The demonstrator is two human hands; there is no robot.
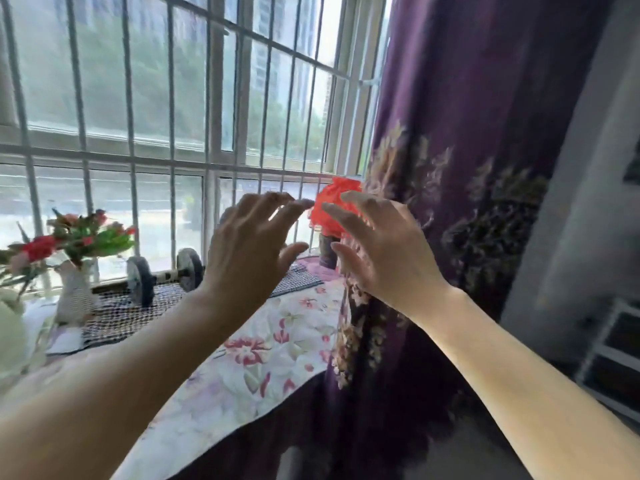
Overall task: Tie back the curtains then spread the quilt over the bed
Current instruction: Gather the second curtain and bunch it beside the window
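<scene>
A purple curtain [460, 161] with a pale floral print hangs gathered at the right of the barred window [173, 98]. My left hand [249, 244] is raised before the window, fingers spread, holding nothing. My right hand [377, 247] is beside it, fingers apart, right at the curtain's left edge; I cannot tell if it touches the fabric. A floral cloth [270, 355] covers the sill ledge below both arms. No bed shows in the head view.
A red flower ball [332, 206] on a dark vase stands on the ledge behind my fingers. A dumbbell [162, 275] lies on a checked mat [117, 313]. A white vase with flowers [74, 292] is at left. White shelving [613, 355] stands at right.
</scene>
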